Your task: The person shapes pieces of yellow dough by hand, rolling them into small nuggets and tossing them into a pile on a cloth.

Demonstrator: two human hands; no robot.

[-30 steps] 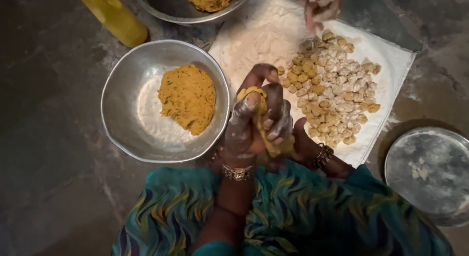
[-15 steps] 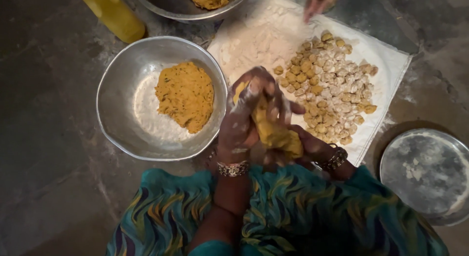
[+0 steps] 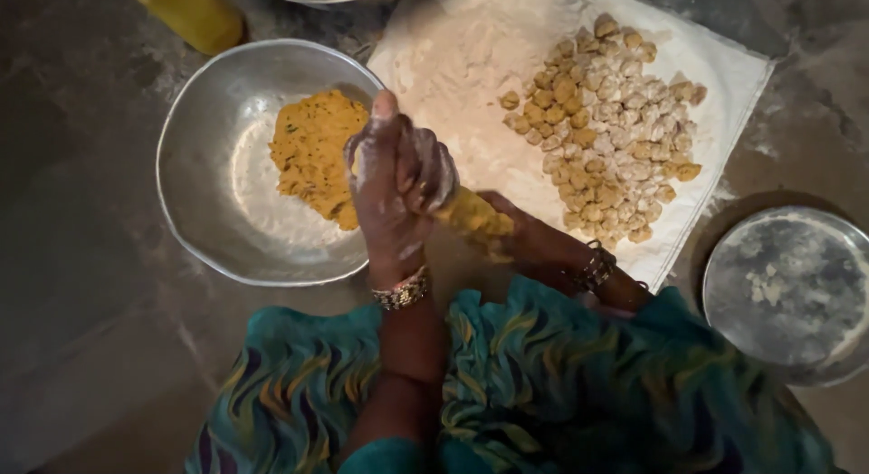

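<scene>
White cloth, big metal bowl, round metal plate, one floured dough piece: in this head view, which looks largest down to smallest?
1. White cloth
2. Big metal bowl
3. Round metal plate, partly cut off by the frame edge
4. One floured dough piece

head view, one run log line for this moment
left hand: floured, on yellow dough roll | right hand: under roll | round steel bowl: yellow dough lump | white cloth: small dough pieces

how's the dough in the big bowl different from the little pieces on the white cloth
The dough in the bowl is one flat, uncut yellow-orange mass, while the pieces on the cloth are many small lumps. The bowl dough looks bare and bright; the pieces are paler, dusted with flour. Both look like the same yellow dough.
</scene>
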